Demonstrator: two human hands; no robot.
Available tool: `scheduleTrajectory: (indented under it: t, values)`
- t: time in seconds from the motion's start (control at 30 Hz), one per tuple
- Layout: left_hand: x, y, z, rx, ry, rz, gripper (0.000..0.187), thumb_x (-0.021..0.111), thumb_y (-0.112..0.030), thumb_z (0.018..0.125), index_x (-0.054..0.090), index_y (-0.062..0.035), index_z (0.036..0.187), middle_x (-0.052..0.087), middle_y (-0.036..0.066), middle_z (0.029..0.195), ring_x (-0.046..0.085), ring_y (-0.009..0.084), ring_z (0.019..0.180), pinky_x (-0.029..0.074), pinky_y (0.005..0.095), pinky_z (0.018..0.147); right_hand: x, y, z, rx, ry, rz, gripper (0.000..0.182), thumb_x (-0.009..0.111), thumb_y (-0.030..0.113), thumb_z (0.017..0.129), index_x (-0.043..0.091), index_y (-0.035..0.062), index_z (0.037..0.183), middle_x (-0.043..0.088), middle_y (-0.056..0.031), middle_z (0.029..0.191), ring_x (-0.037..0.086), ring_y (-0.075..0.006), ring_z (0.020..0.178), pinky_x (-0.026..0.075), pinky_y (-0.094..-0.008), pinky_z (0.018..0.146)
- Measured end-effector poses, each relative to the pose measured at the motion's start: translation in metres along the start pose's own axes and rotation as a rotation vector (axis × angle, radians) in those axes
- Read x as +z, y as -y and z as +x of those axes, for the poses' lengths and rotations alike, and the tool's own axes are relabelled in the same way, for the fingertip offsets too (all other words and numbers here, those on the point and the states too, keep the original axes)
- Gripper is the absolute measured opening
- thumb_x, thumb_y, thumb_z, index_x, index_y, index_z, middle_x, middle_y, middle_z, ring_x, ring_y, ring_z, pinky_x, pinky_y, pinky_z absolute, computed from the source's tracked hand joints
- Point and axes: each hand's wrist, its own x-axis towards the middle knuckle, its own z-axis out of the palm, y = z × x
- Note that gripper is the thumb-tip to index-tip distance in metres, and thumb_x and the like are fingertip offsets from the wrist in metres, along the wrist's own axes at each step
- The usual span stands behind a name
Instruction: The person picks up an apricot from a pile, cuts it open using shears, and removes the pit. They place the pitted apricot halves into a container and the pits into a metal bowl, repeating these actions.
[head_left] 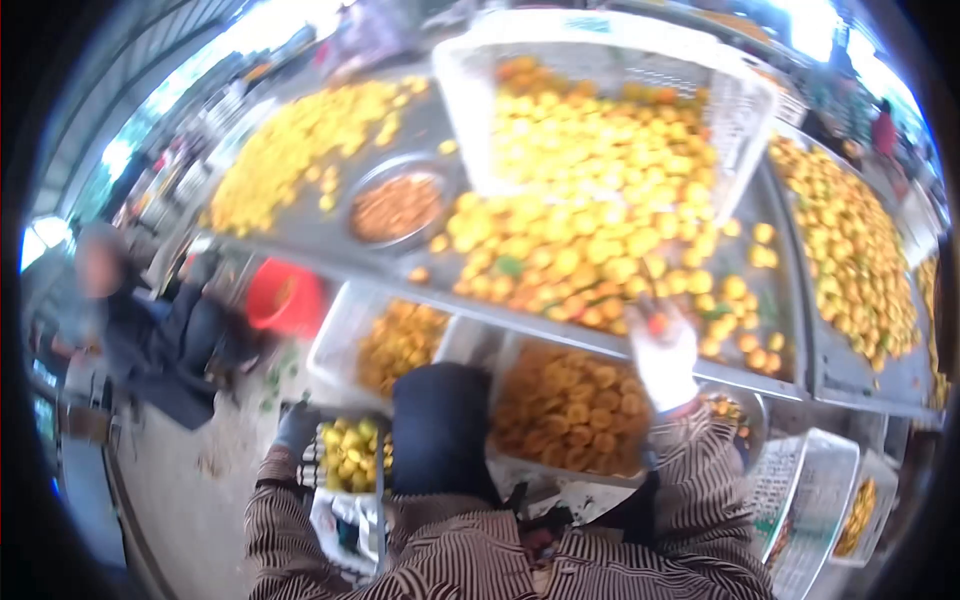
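Head view, right hand [665,352] blurred over fruit [567,262]

Head cam, looks fwd/down over own hands.

No text, brand or number can be read. A pale blue-green label [587,24] on the far edge of the large white crate [742,150] is too blurred to read, as are green marks [765,524] on a crate [825,490] nearer the wearer.
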Motion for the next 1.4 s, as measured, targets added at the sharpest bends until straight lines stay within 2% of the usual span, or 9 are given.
scheduleTrajectory:
  t: [0.1,0.23,0.37,0.7,0.87,1.0,1.1,1.17,1.4]
  values:
    - [-0.032,-0.087,0.032,-0.082,-0.078,-0.029,0.037,0.066,-0.032,0.089,0.068,-0.0014,0.111,0.069,0.018,0.100,0.067,0.0303,0.096,0.054,0.0425,0.085,-0.026,0.033,0.013,0.121,-0.124,0.405,0.021,0.074,0.011,0.086,0.068,-0.0032,0.100,0.067,-0.0033,0.088,0.059,-0.0080,0.084,0.048,-0.0224,0.076]
    - [-0.057,-0.227,0.077,0.336,-0.062,-0.157,0.033,0.067,-0.025,0.090,0.066,0.0000,0.111,0.069,0.019,0.101,0.069,0.0266,0.090,0.053,0.0341,0.078,-0.054,0.046,0.047,0.335,-0.363,0.632,0.013,0.067,0.016,0.087,0.062,0.0043,0.086,0.048,0.0038,0.060,0.043,-0.0076,0.044,0.033,-0.0251,0.041]
    - [-0.044,-0.367,0.113,0.829,-0.042,-0.050,0.035,0.066,-0.028,0.090,0.065,-0.0047,0.116,0.067,0.017,0.105,0.066,0.0285,0.095,0.053,0.0379,0.080,-0.061,0.024,0.048,0.352,-0.316,0.730,0.016,0.066,0.020,0.088,0.061,0.0057,0.083,0.047,0.0022,0.057,0.044,-0.0084,0.044,0.032,-0.0247,0.040]
    - [0.039,-0.620,0.151,0.897,0.185,0.304,0.051,0.068,-0.039,0.085,0.059,-0.0073,0.125,0.061,0.015,0.116,0.059,0.0323,0.109,0.048,0.0421,0.093,-0.062,0.028,0.048,0.326,-0.264,0.641,0.015,0.068,0.012,0.091,0.067,-0.0017,0.099,0.062,0.0023,0.082,0.051,-0.0036,0.071,0.043,-0.0207,0.063]
    - [0.065,-0.652,0.173,0.846,0.165,0.620,0.028,0.063,-0.028,0.085,0.070,-0.0082,0.104,0.069,0.013,0.109,0.067,0.0300,0.100,0.054,0.0412,0.083,-0.073,0.032,0.053,0.332,-0.241,0.558,0.016,0.069,0.011,0.089,0.068,-0.0023,0.098,0.062,0.0017,0.082,0.051,-0.0047,0.072,0.044,-0.0218,0.065]
    - [0.061,-0.655,0.186,0.879,0.281,0.661,0.048,0.071,-0.037,0.083,0.063,-0.0049,0.118,0.068,0.018,0.106,0.066,0.0291,0.101,0.053,0.0384,0.085,-0.071,0.025,0.052,0.288,-0.239,0.594,0.016,0.070,0.011,0.089,0.068,-0.0025,0.097,0.063,0.0010,0.082,0.052,-0.0048,0.074,0.045,-0.0224,0.067]
    - [0.031,-0.636,0.178,0.801,0.433,0.221,0.050,0.068,-0.034,0.087,0.058,-0.0036,0.127,0.066,0.016,0.112,0.065,0.0266,0.103,0.054,0.0379,0.085,-0.071,0.024,0.051,0.270,-0.220,0.525,0.015,0.069,0.011,0.089,0.068,-0.0021,0.097,0.063,0.0005,0.082,0.052,-0.0048,0.074,0.045,-0.0224,0.067]
    - [0.020,-0.606,0.173,0.541,0.819,-0.809,0.053,0.061,-0.027,0.092,0.048,-0.0026,0.137,0.060,0.014,0.123,0.063,0.0256,0.107,0.052,0.0396,0.090,-0.068,0.025,0.051,0.259,-0.207,0.525,0.015,0.069,0.011,0.089,0.068,-0.0020,0.097,0.063,0.0005,0.082,0.052,-0.0048,0.074,0.045,-0.0223,0.066]
    - [-0.003,-0.520,0.125,0.535,1.172,-1.604,0.055,0.049,-0.008,0.090,0.038,0.0012,0.144,0.050,0.018,0.137,0.052,0.0318,0.127,0.044,0.0459,0.106,-0.046,0.030,0.039,0.351,-0.012,0.539,0.017,0.069,0.012,0.089,0.066,-0.0021,0.098,0.062,0.0016,0.077,0.052,-0.0047,0.069,0.045,-0.0224,0.061]
